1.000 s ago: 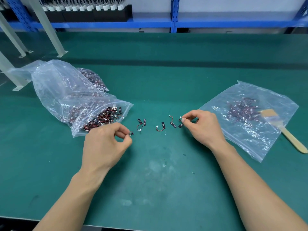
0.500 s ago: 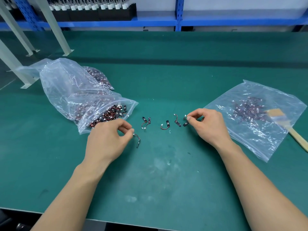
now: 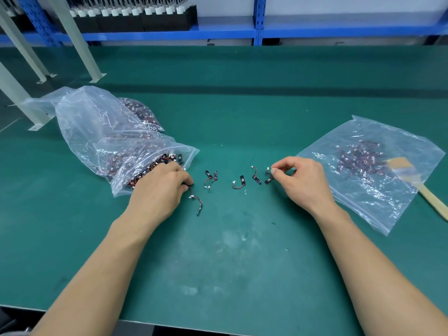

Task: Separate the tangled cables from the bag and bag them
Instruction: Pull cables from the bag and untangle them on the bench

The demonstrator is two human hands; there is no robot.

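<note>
A clear bag [image 3: 104,132] full of tangled red-and-black cables lies at the left, its mouth facing right. My left hand [image 3: 160,190] sits at that mouth and pinches one end of a small cable [image 3: 195,198] that trails down onto the mat. Several separated cables [image 3: 238,183] lie in a row between my hands. My right hand [image 3: 300,180] pinches the rightmost cable [image 3: 269,177] of that row. A second clear bag [image 3: 388,190] with a small heap of cables lies flat at the right.
A wooden-handled brush [image 3: 412,180] rests on the right bag and sticks out toward the mat's right edge. Grey metal frame legs [image 3: 80,44] stand at the back left. Blue shelving [image 3: 259,25] runs along the back. The green mat's front edge is near me.
My left hand has moved up and right toward the bag's mouth, drawing a cable that now hangs out onto the mat. My right hand has stayed at the row's right end.
</note>
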